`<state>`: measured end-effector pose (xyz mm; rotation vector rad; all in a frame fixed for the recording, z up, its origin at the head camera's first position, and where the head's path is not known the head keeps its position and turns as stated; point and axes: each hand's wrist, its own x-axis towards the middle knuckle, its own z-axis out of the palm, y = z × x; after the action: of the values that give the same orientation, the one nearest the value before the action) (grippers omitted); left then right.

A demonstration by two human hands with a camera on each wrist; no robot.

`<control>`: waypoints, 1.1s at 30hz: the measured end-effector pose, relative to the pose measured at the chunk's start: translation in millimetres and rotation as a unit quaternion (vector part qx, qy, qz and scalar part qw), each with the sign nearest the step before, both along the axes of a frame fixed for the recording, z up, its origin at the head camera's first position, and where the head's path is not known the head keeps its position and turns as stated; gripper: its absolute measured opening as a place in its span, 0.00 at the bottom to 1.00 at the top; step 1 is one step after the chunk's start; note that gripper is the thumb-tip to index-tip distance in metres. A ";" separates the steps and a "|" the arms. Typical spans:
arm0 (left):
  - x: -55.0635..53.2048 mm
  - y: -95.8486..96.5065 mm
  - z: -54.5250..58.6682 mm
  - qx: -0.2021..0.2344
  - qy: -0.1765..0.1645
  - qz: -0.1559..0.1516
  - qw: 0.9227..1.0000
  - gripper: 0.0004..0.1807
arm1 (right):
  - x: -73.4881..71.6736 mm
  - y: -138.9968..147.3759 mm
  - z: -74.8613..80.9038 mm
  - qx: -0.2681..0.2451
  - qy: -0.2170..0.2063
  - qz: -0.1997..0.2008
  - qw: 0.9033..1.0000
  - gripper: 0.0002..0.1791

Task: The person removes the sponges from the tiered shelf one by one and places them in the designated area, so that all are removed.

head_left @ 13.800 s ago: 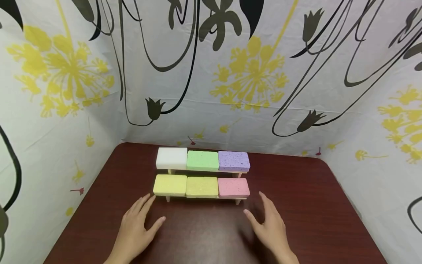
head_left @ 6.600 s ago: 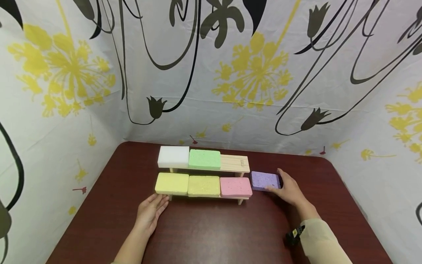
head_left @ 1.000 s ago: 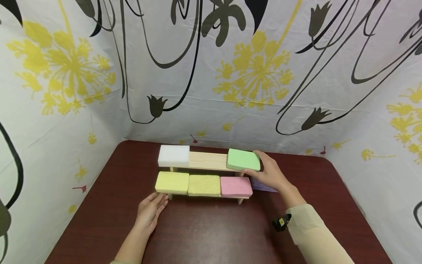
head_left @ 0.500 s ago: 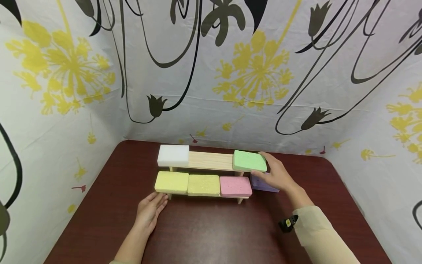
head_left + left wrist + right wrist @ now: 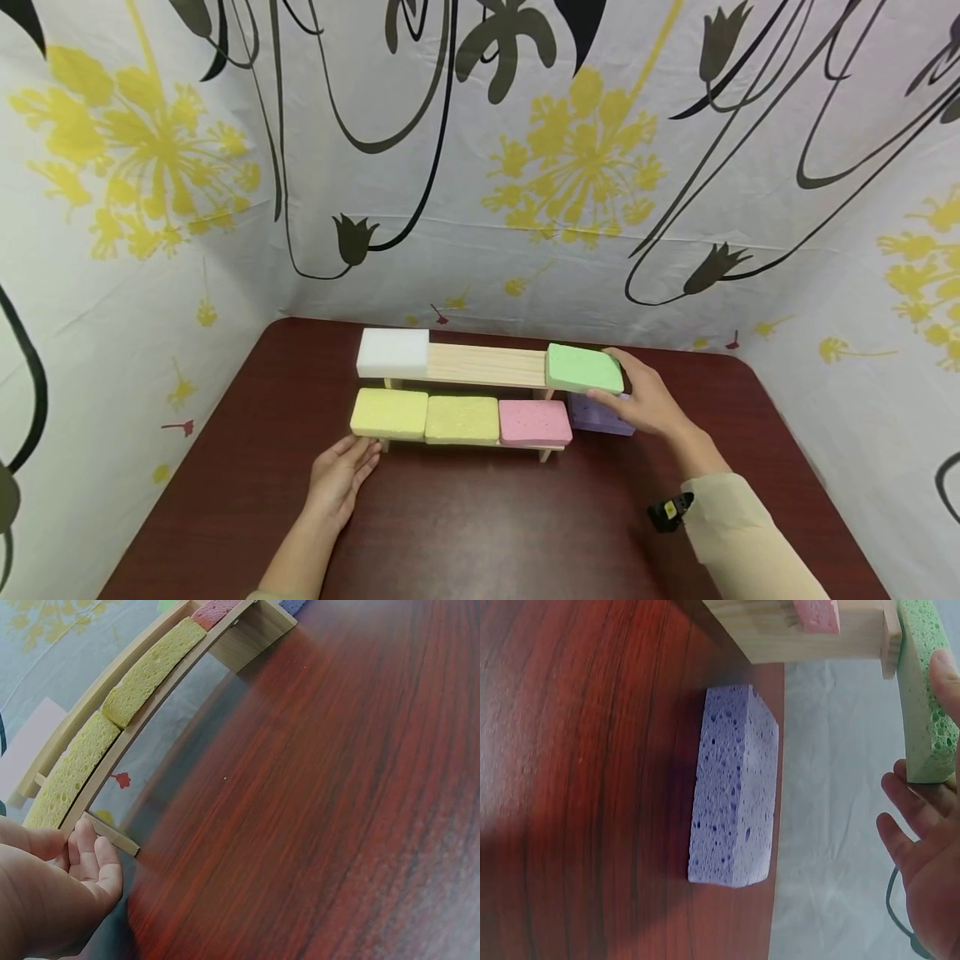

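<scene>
My right hand (image 5: 651, 402) grips a green sponge (image 5: 583, 367) between thumb and fingers, at the right end of the back wooden shelf (image 5: 487, 364). In the right wrist view the sponge is close against the shelf's end. A purple sponge (image 5: 731, 787) lies on the table below it, partly hidden by the hand in the head view. My left hand (image 5: 339, 477) holds the left end of the front shelf (image 5: 157, 705), pinching its board beside a leg. On that shelf sit two yellow sponges (image 5: 390, 413) and a pink sponge (image 5: 535, 422). A white sponge-like block (image 5: 393, 353) sits on the back shelf's left end.
Both shelves stand near the back of a dark red-brown table (image 5: 480, 525). A white cloth with yellow and grey plant prints (image 5: 450, 183) hangs around the back and sides.
The purple sponge came off the back shelf onto the table at right. The green sponge has since slid right along that shelf in my right hand. My left hand stays at the front shelf.
</scene>
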<state>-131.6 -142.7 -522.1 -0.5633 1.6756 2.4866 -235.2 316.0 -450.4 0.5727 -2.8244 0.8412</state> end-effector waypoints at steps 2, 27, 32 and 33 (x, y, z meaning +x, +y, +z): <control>0.1 0.0 0.1 0.001 0.000 0.001 1.000 0.25 | 0.6 3.2 0.0 0.005 0.005 -0.001 1.000 0.41; 0.4 -0.9 0.2 0.005 -0.003 0.002 1.000 0.26 | 10.3 38.8 -6.5 0.019 0.011 -0.006 1.000 0.40; -0.9 0.0 -0.2 0.010 -0.004 0.006 1.000 0.25 | 11.9 45.1 -9.9 0.019 0.010 -0.006 1.000 0.40; -1.1 0.2 -0.2 0.011 -0.004 0.006 1.000 0.25 | 12.1 46.5 -10.4 0.019 0.008 -0.007 1.000 0.41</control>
<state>-132.7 -142.4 -522.2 -0.5833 1.6450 2.5045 -223.1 362.5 -460.9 0.5617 -2.8321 0.7793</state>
